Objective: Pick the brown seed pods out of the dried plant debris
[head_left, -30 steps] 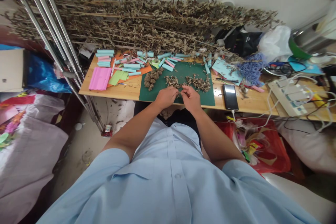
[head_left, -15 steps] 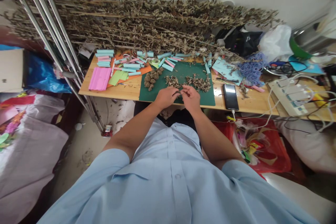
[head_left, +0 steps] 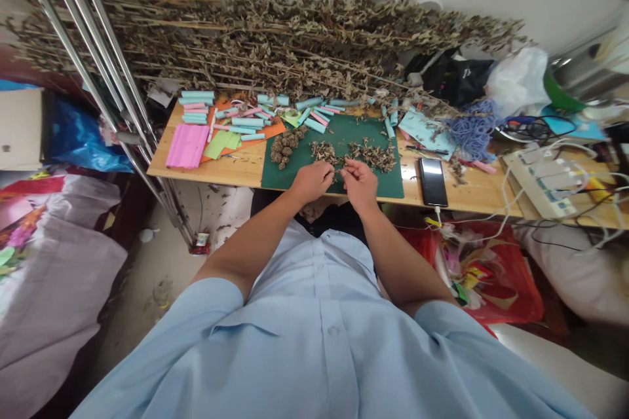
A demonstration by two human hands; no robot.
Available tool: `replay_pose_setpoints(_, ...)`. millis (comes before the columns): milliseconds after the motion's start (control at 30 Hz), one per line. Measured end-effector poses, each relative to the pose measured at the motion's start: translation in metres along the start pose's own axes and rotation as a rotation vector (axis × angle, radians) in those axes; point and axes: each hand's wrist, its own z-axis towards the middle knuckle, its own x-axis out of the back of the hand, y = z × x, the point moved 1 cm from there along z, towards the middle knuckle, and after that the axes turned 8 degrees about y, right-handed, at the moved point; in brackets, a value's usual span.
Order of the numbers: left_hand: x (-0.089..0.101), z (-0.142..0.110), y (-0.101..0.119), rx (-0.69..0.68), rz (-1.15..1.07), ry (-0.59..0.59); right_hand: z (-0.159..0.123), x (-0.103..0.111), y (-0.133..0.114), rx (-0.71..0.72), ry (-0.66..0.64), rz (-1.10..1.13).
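Observation:
Over the front part of a green cutting mat [head_left: 278, 178], my left hand [head_left: 312, 182] is closed, thumb against the curled fingers. My right hand [head_left: 361, 184] pinches with thumb and forefinger, a small gap away from the left one. Bits of dried leaf seem to be at the fingertips, too small to see clearly. Just beyond the hands lie two loose heaps of crumbled dried leaves, a left heap [head_left: 324, 152] and a right heap [head_left: 376, 156]. A cluster of brown leaf balls [head_left: 285, 147] rests at the mat's left side.
Long bundles of dried stalks [head_left: 275, 39] lie along the back. Rolled blue and pink paper [head_left: 248, 122] and a pink paper stack [head_left: 187, 146] are at left. Right of the mat are a phone [head_left: 433, 182] on a cable, purple cord [head_left: 474, 126] and a power strip [head_left: 538, 180]. Metal crutches [head_left: 105, 55] lean at left.
My hands have drawn slightly apart, the right one moving a little to the right. The heaps and leaf balls look the same.

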Motion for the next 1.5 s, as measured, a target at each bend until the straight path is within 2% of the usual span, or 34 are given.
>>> replay_pose_setpoints(333,0.002,0.000,0.001,-0.013,-0.011,-0.012,0.003,0.002,0.014,-0.004,0.071,0.120)
replay_pose_setpoints(533,0.001,-0.001,0.001,-0.014,-0.005,0.012,-0.002,0.007,0.005,0.035,0.051,0.067)
replay_pose_setpoints(600,0.000,-0.001,0.000,-0.013,-0.005,0.016,-0.010,0.013,-0.001,0.098,-0.003,0.012)
replay_pose_setpoints(733,-0.003,-0.001,-0.003,-0.026,-0.004,0.019,-0.035,0.024,-0.008,0.337,-0.202,-0.155)
replay_pose_setpoints(833,-0.006,-0.001,-0.005,-0.008,-0.007,0.025,-0.054,0.029,-0.002,0.477,-0.345,-0.280)
replay_pose_setpoints(900,-0.007,-0.001,-0.005,0.005,-0.010,0.024,-0.061,0.030,0.004,0.514,-0.373,-0.303)
replay_pose_setpoints(1000,-0.007,-0.002,-0.004,0.003,0.000,0.029,-0.062,0.034,0.010,0.524,-0.310,-0.304)
replay_pose_setpoints(1100,-0.005,-0.002,-0.003,-0.005,0.019,0.029,-0.052,0.041,0.009,0.525,-0.182,-0.362)
replay_pose_setpoints(1267,-0.003,-0.002,-0.002,-0.007,0.020,0.026,-0.019,0.052,-0.001,0.583,0.035,-0.709)
replay_pose_setpoints(1367,-0.003,-0.001,-0.002,-0.001,0.016,0.030,-0.004,0.049,-0.004,0.605,0.037,-0.857)
replay_pose_setpoints(1500,-0.003,-0.003,-0.002,-0.003,0.017,0.043,-0.002,0.040,0.000,0.635,-0.067,-0.856)
